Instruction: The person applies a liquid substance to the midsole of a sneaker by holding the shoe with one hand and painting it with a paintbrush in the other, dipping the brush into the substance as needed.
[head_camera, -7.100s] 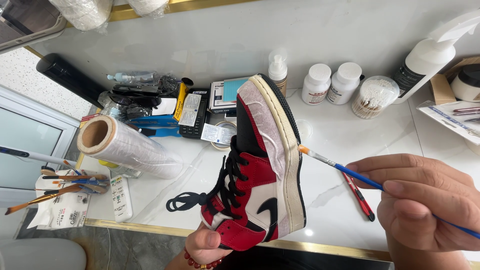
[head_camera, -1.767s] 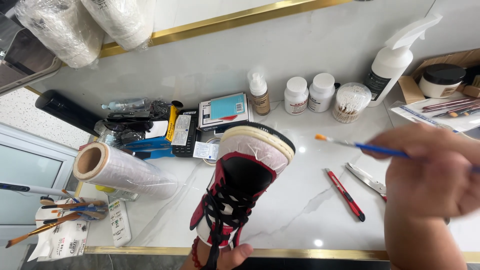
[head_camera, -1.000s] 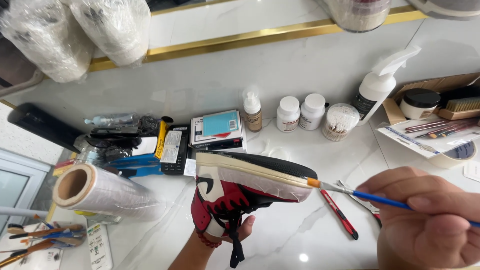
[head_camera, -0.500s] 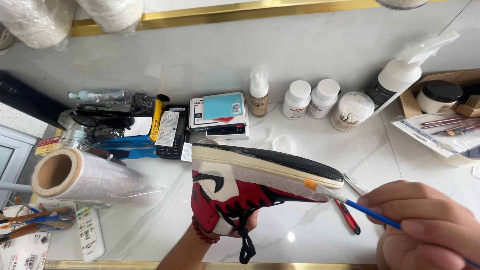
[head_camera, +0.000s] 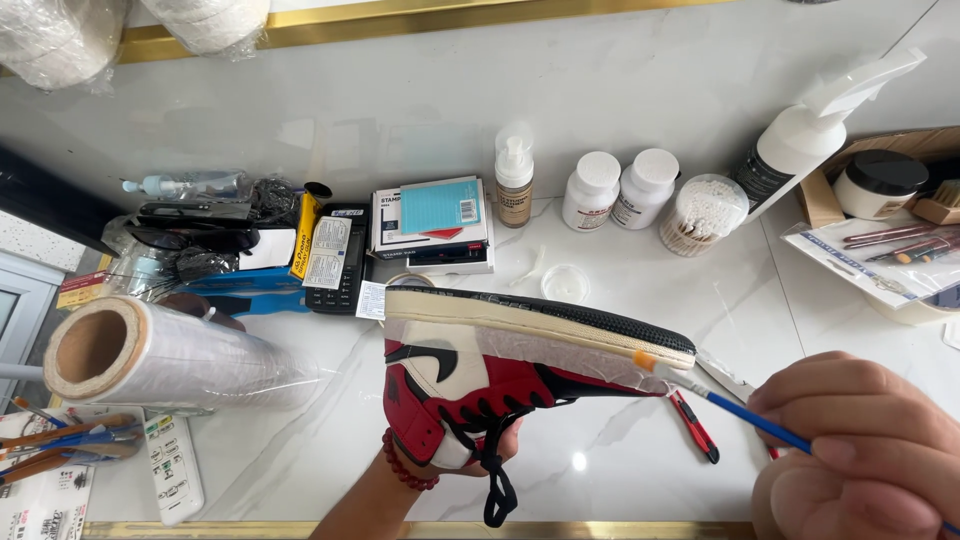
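A red, white and black sneaker (head_camera: 470, 385) is turned on its side, sole up, with masking tape along the upper below its cream midsole (head_camera: 530, 322). My left hand (head_camera: 440, 468), with a red bead bracelet on the wrist, grips the sneaker from below at the ankle collar. My right hand (head_camera: 865, 450) at the lower right holds a thin blue-handled paintbrush (head_camera: 745, 412). The brush's orange-tinted tip touches the toe end of the midsole.
A roll of clear plastic wrap (head_camera: 170, 355) lies at the left above loose brushes (head_camera: 60, 455). Behind the shoe stand small boxes (head_camera: 430, 225), a pump bottle (head_camera: 514, 180), two white jars (head_camera: 620, 188), a cotton swab tub (head_camera: 703, 213) and a spray bottle (head_camera: 810, 130). A red cutter (head_camera: 692, 425) lies under the brush.
Over the frames the sneaker was turned from upright onto its side, sole up. The brush came back to the midsole and now touches its toe end.
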